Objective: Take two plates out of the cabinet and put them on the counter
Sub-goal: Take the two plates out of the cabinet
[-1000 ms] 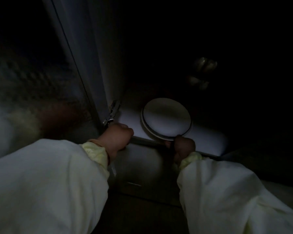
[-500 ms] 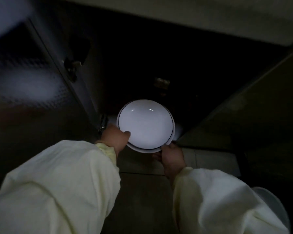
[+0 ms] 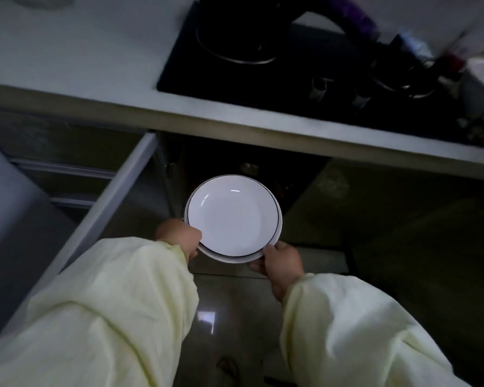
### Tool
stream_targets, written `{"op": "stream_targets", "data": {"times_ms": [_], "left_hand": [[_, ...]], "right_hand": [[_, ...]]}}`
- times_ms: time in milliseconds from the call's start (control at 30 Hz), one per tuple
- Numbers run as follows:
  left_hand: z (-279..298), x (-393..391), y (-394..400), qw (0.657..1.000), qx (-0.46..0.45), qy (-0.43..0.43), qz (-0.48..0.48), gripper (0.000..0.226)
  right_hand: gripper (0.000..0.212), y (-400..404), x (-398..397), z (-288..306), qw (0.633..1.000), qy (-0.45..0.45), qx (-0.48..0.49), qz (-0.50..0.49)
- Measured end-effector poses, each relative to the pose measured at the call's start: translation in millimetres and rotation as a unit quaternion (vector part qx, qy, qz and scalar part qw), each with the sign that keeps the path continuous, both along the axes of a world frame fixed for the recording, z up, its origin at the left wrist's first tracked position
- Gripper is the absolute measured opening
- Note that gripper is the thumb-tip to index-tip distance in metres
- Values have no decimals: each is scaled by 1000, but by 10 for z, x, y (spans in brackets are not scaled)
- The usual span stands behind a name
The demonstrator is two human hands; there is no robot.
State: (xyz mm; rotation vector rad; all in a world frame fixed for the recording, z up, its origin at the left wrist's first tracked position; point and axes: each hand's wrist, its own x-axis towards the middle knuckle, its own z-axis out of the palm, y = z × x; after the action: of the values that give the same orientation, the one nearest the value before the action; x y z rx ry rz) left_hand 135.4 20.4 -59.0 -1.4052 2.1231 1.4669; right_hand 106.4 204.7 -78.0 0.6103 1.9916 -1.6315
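Change since half a second ago: plates raised higher out of the cabinet; counter and cooktop now in sight above.

Item: two white plates with a thin dark rim line, stacked, the upper one sitting slightly off-centre on the lower. Held level in the air in front of the dark cabinet opening, below the counter edge, touching neither.

Left hand: closed on the stack's near-left rim, thumb on top.
Right hand: closed on the near-right rim, fingers under the lower plate.
Both arms in pale yellow sleeves.

Cabinet door: swung open to the left of the plates.
Cooktop: black, set into the counter, with a dark pan on the left burner.
Floor: glossy tile beneath the hands.
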Motion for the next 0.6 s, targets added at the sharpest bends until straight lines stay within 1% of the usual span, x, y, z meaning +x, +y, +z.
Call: {"op": "stream_targets", "data": {"times_ms": [200, 300, 400, 533, 600], "left_hand": [[642, 416, -190, 997, 35, 68, 10, 9], [961, 636, -297, 993, 44, 106, -4, 10], [1263, 866, -459, 991, 55, 121, -29, 10], [1569, 1101, -684, 989, 49, 131, -51, 23], [1724, 1194, -786, 989, 42, 137, -45, 20]], "right_hand": [[18, -111, 474, 541, 998, 14, -51, -45], [20, -246, 706, 810, 995, 36, -67, -70], [23, -406, 858, 1091, 994, 69, -55, -60], [23, -611, 973, 1412, 993, 96, -54, -33], [22, -723, 1011, 1557, 993, 96, -68, -29]]}}
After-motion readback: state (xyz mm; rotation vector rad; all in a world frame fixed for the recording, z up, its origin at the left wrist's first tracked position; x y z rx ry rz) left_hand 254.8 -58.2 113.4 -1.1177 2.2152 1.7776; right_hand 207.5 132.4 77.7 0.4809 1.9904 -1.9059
